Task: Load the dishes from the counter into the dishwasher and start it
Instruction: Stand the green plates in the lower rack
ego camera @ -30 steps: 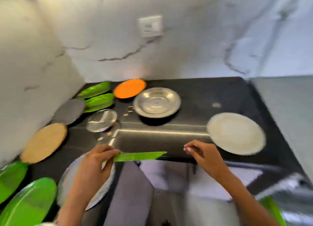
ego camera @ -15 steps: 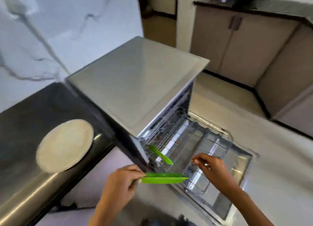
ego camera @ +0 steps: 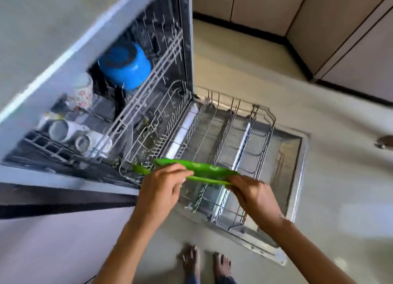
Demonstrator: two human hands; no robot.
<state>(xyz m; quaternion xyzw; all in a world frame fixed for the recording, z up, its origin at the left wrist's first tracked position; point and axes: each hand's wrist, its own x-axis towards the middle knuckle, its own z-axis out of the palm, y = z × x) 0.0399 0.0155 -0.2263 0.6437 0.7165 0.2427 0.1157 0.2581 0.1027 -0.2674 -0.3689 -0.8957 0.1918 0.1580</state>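
Note:
I hold a green plate (ego camera: 204,170) edge-on over the pulled-out lower rack (ego camera: 231,152) of the open dishwasher (ego camera: 189,49). My left hand (ego camera: 161,188) grips its near left rim, and my right hand (ego camera: 253,194) grips its right rim. Another green plate (ego camera: 140,169) stands in the rack's left corner, just left of my left hand. The upper rack (ego camera: 153,71) holds a blue pot (ego camera: 125,65), a patterned cup (ego camera: 81,89) and white cups (ego camera: 70,130).
The dishwasher door (ego camera: 293,156) lies open flat on the floor under the rack. My bare feet (ego camera: 204,262) stand just before its front corner. Beige cabinets (ego camera: 319,18) line the far wall, and the dark counter edge (ego camera: 63,196) runs at the left.
My view swung from the counter down to the open dishwasher. The green plate travelled from the counter to above the lower rack, and my right hand has taken hold of its right rim.

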